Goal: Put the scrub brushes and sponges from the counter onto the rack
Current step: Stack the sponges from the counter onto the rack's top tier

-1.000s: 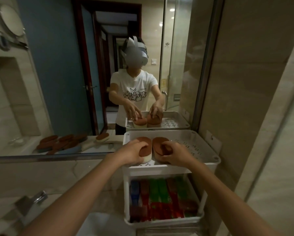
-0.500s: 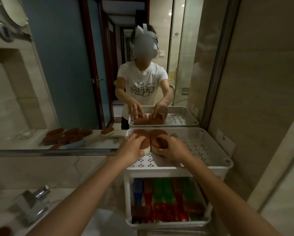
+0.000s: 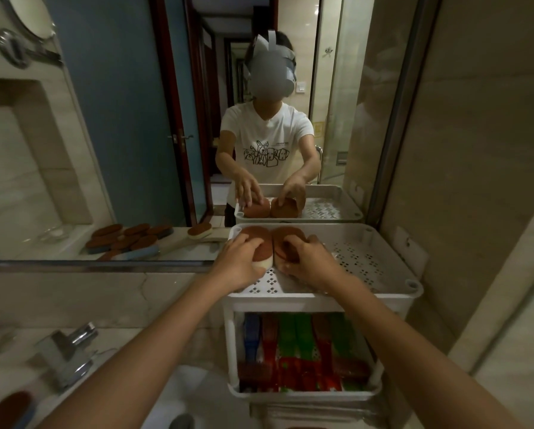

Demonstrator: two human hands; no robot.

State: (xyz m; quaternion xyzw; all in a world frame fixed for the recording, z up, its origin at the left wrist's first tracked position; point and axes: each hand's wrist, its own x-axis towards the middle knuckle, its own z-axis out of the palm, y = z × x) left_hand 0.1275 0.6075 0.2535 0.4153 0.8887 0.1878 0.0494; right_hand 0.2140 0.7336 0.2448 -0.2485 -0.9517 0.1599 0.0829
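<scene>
Brown-topped and white underneath, the left sponge (image 3: 261,243) lies flat on the perforated top tray of the rack (image 3: 383,294), toward its ten o'clock corner. The right sponge (image 3: 287,236) touches it at three o'clock. The left hand (image 3: 239,263) grips the first, fingers curled together over its top. The right hand (image 3: 310,266) holds the second likewise, thumb at its near end. Coloured packets (image 3: 306,348) fill the tier below. A chrome tap (image 3: 67,351) stands at the rack's eight o'clock.

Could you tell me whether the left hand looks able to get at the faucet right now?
Probably yes: the faucet stands uncovered just left of the forearm, though the left hand must first release its sponge.
</scene>
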